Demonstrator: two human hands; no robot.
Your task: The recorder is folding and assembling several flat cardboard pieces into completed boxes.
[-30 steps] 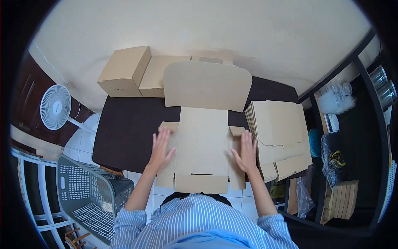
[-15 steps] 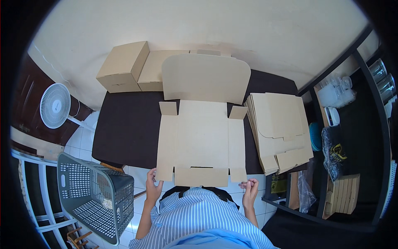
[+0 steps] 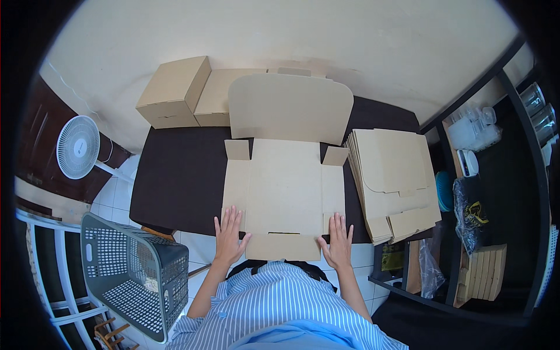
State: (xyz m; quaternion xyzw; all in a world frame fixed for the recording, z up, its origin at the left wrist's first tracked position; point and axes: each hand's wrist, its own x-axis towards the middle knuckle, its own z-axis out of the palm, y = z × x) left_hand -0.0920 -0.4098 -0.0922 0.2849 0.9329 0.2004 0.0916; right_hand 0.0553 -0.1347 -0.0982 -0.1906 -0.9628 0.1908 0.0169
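An unfolded cardboard box [image 3: 284,186] lies on the dark-covered table [image 3: 175,181] in front of me. Its rounded lid panel stands raised at the far end, and two small flaps beside it are bent up. The front panel reaches over the table's near edge. My left hand [image 3: 230,238] rests with fingers outstretched on the box's near left corner. At the near right corner my right hand [image 3: 338,242] lies flat in the same way, fingers pointing away from me. The near corner flaps are largely hidden under both hands.
Flat cardboard blanks [image 3: 396,181] are stacked on the right. Assembled boxes [image 3: 175,87] stand at the back left against the wall. A grey-green plastic basket [image 3: 134,274] is at lower left, with a white fan [image 3: 79,147] beyond. Dark shelving [image 3: 496,175] holds plastic containers at right.
Both hands have moved forward and inward from the outer corners onto the near side flaps, and their fingers have straightened. The near corner flaps no longer show as before.
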